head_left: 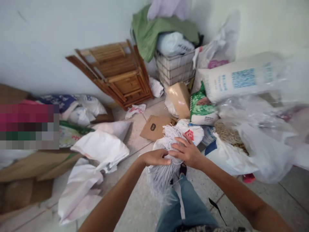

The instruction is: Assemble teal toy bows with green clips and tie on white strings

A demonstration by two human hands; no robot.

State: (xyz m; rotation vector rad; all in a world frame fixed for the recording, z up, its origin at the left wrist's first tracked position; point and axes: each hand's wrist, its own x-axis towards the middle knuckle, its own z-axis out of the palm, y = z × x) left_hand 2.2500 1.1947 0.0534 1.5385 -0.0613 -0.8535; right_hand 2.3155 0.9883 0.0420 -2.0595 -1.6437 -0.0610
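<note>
A thick bundle of thin white strings (161,175) hangs in front of my legs, its looped upper end sticking up above my hands and its loose ends fanning out below. My left hand (155,158) is closed on the bundle's left side at mid-height. From the right, my right hand (189,154) wraps its fingers over the front of the same bundle, close to the left fingertips. Behind the strings lies a white plastic bag with red print (196,130), partly covered by them.
A flat brown cardboard box (155,127) lies on the tiled floor. A folded wooden chair (116,74) leans on the wall. White sacks (102,148) lie at left, and a green-and-white bag (203,108) and clear plastic bags (265,138) at right. A wire basket (175,69) holds cloths.
</note>
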